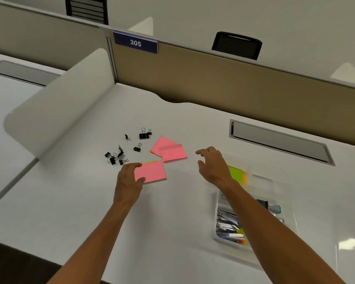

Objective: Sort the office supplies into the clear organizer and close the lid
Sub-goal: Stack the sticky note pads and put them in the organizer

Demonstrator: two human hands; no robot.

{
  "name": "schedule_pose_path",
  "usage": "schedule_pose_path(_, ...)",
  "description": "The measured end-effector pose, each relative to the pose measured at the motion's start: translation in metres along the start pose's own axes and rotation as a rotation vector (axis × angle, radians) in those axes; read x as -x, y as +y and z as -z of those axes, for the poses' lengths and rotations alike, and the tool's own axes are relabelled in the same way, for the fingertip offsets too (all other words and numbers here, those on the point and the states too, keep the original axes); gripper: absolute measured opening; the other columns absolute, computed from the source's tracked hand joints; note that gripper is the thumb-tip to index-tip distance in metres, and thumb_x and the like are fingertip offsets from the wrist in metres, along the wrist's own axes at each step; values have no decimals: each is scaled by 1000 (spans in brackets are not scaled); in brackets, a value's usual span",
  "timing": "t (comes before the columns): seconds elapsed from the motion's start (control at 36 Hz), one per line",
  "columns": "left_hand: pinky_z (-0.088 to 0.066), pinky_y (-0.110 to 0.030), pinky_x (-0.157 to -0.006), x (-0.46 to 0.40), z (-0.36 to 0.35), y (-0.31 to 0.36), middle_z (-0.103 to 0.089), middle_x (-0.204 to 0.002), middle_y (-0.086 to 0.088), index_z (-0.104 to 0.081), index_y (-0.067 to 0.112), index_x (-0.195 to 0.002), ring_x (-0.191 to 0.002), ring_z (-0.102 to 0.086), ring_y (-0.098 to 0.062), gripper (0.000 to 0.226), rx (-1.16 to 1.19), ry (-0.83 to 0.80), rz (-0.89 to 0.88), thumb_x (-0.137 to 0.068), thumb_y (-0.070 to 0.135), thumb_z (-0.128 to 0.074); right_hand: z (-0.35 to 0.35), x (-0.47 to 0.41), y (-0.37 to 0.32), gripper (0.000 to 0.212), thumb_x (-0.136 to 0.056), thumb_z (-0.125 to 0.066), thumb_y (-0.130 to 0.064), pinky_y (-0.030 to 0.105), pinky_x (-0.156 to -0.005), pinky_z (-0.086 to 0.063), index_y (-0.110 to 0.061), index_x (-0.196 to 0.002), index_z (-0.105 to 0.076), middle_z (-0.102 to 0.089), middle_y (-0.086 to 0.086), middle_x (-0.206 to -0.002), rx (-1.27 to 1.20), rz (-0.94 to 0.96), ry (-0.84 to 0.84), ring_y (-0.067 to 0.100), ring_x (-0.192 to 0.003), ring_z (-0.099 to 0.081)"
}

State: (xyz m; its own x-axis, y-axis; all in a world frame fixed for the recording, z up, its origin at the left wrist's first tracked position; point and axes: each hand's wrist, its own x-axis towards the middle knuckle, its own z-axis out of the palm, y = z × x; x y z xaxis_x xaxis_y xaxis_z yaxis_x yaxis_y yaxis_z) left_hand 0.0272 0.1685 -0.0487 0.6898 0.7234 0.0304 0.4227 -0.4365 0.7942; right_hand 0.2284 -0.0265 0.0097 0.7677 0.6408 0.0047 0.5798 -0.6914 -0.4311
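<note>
Gripping the near pink pad [151, 171] at its left edge, the left hand [128, 177] pinches it between thumb and fingers on the white tabletop [172, 212]. The pad is a flat square stack, pink on top with a thin yellow-green layer showing along its far edge. At 1 o'clock from it lie two more pink pads [168, 150], overlapping, the nearer one resting partly on the farther.

The right hand [212, 165] hovers open at 3 o'clock from those pads, fingers spread and curled, grasping nothing. Just beyond its wrist, at 4 o'clock, sits the clear organizer [289, 201] with its lid off the compartments; the plastic is blurred and its outline faint. A green and orange pad [239, 174] shows in its far compartment. The near left compartment holds silver and dark items [228, 224], too blurred to name, with yellow and orange tips at the near end. The right forearm crosses over the organizer's middle and hides much of it.

At 11 o'clock from the held pad, black binder clips [119, 155] lie scattered in a loose cluster, with a few more clips [144, 135] farther off toward 12 o'clock. A tan partition [234, 83] with a blue sign [135, 43] reading 305 stands at the tabletop's far edge, and a grey cable slot [279, 143] is set in the surface at 2 o'clock. A white side panel [55, 103] rises on the left.
</note>
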Motion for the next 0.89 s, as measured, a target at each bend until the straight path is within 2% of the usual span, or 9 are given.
schedule_pose_path(0.14, -34, -28, -100, -12, 14, -16, -51, -134, -4, -54, 16, -129, -128, -44, -24, 52, -47, -50, 21, -82, 11, -74, -23, -8, -23, 41, -92, -59, -15, 43, -97, -44, -19, -132, -57, -55, 8, -123, -8, 29, -46, 29, -117, -49)
schedule_pose_path(0.39, -34, -37, -108, -33, 13, -27, -47, -144, -2, -43, 18, -141, -135, -37, -22, 67, -159, -232, 45, -83, 30, -74, -51, -15, -53, 47, -93, -60, -21, 41, -99, -44, -22, -139, -49, -50, 7, -130, 22, 24, -155, 28, -122, -46)
schedule_pose_path(0.61, -37, -38, -106, -42, -4, -18, -44, -145, -4, -37, 17, -144, -134, -38, -24, 74, -242, -325, 8, -81, 33, -73, -60, -31, -62, 55, -93, -61, -22, 42, -100, -44, -22, -145, -42, -45, 7, -137, 93, 19, -213, 29, -124, -45)
schedule_pose_path(0.89, -33, -39, -104, -49, -15, -22, -37, -149, -5, -33, 15, -145, -136, -33, -26, 74, -396, -396, -98, -83, 32, -70, -68, -64, -60, 68, -92, -53, -10, 44, -104, -41, -19, -153, -26, -28, 11, -154, 239, -9, -340, 36, -130, -40)
